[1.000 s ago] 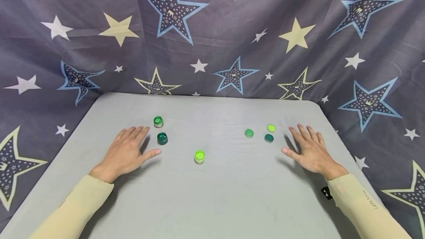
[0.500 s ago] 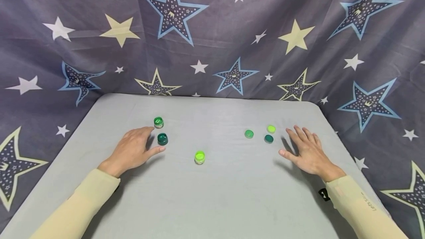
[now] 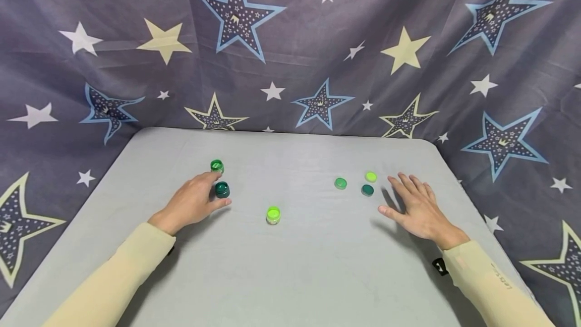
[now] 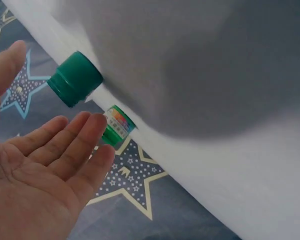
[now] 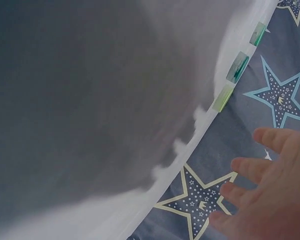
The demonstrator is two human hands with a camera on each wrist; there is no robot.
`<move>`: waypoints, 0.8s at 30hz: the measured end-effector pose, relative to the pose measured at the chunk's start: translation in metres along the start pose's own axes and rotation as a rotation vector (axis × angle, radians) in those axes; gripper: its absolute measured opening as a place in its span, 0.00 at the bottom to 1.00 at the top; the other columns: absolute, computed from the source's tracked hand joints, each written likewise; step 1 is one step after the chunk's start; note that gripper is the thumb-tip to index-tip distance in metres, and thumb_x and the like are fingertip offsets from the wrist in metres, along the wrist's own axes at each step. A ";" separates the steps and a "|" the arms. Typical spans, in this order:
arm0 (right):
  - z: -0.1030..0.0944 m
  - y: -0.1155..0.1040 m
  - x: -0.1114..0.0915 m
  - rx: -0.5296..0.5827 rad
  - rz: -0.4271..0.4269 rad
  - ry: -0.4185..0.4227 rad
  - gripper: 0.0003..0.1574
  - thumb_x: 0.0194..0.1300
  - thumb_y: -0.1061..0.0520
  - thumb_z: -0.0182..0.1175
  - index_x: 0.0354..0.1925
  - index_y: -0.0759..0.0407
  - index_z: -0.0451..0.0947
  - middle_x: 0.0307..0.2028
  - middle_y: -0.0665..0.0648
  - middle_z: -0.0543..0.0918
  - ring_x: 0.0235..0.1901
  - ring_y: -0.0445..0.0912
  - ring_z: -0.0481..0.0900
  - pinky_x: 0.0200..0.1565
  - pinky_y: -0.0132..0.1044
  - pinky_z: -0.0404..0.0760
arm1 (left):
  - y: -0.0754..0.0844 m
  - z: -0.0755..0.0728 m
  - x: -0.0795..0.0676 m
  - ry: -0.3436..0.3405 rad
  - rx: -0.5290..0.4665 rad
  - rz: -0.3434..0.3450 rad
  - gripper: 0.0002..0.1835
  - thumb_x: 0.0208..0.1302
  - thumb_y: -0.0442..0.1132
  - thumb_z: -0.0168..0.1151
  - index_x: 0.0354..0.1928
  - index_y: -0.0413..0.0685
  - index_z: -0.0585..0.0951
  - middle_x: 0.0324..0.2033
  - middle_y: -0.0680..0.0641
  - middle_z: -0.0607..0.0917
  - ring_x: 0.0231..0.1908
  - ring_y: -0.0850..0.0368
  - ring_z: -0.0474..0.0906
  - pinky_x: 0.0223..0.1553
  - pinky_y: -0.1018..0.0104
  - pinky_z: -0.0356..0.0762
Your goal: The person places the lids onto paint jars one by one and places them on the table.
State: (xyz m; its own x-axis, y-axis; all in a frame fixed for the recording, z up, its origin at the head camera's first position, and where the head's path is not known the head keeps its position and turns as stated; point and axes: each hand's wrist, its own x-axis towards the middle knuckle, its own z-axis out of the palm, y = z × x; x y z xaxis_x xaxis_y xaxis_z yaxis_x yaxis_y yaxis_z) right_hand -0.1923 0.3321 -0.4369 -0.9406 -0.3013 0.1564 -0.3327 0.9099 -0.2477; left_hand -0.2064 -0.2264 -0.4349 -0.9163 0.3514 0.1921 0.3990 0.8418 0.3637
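My left hand [image 3: 192,201] is held around a dark green paint jar [image 3: 222,189], thumb on the near side and fingers on the far side. In the left wrist view a gap shows between the fingers and that jar [image 4: 77,79]. Behind it stands a mid-green jar [image 3: 217,166] with a printed label [image 4: 119,122]. A lime green jar [image 3: 273,215] is by itself near the middle. My right hand [image 3: 419,211] hovers with spread fingers, holding nothing. To its left lie three small round lids: mid-green [image 3: 340,183], lime [image 3: 370,176] and dark green [image 3: 367,189].
Everything stands on a table with a pale grey cover [image 3: 299,271]. A dark star-patterned curtain [image 3: 290,59] hangs behind the table and along both sides. A small black item [image 3: 440,266] shows beneath the right sleeve.
My left hand has moved right to the dark green jar, and its thumb and fingers now flank it. The right hand has drifted slightly left. The jars and lids stay put.
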 end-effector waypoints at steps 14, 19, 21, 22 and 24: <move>0.004 -0.005 0.004 0.034 -0.015 0.037 0.54 0.67 0.30 0.62 0.78 0.58 0.60 0.75 0.72 0.59 0.73 0.70 0.53 0.69 0.68 0.48 | -0.001 0.007 0.007 -0.067 -0.062 -0.091 0.39 0.58 0.39 0.78 0.66 0.28 0.71 0.62 0.27 0.76 0.63 0.30 0.72 0.64 0.38 0.68; 0.006 -0.005 0.005 0.046 -0.012 0.046 0.54 0.66 0.30 0.63 0.77 0.58 0.61 0.74 0.72 0.61 0.72 0.70 0.55 0.68 0.68 0.49 | -0.001 0.010 0.010 -0.076 -0.071 -0.107 0.36 0.58 0.38 0.77 0.64 0.28 0.73 0.59 0.28 0.78 0.60 0.31 0.75 0.61 0.38 0.71; 0.006 -0.006 0.005 0.050 -0.009 0.045 0.54 0.66 0.30 0.63 0.77 0.58 0.61 0.74 0.72 0.61 0.72 0.71 0.55 0.68 0.69 0.49 | -0.001 0.011 0.012 -0.075 -0.081 -0.114 0.34 0.58 0.38 0.77 0.63 0.29 0.74 0.57 0.28 0.80 0.59 0.31 0.76 0.60 0.38 0.72; 0.006 -0.006 0.005 0.051 -0.008 0.043 0.54 0.66 0.30 0.63 0.77 0.58 0.61 0.74 0.72 0.61 0.72 0.71 0.55 0.68 0.69 0.49 | -0.001 0.011 0.013 -0.074 -0.086 -0.118 0.34 0.58 0.37 0.77 0.62 0.29 0.74 0.57 0.29 0.80 0.58 0.31 0.77 0.59 0.38 0.72; 0.006 -0.007 0.005 0.052 -0.006 0.039 0.54 0.66 0.30 0.63 0.77 0.58 0.61 0.74 0.72 0.61 0.73 0.71 0.54 0.68 0.69 0.48 | -0.001 0.011 0.014 -0.078 -0.098 -0.132 0.32 0.59 0.37 0.77 0.62 0.30 0.75 0.55 0.29 0.81 0.57 0.31 0.77 0.58 0.38 0.73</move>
State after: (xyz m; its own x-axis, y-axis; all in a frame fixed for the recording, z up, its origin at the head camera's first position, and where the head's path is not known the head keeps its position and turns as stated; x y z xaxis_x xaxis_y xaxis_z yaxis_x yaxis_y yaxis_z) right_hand -0.1953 0.3228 -0.4400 -0.9357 -0.2941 0.1947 -0.3419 0.8921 -0.2955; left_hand -0.2202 -0.2178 -0.4425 -0.9594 0.2742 0.0664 0.2726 0.8402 0.4688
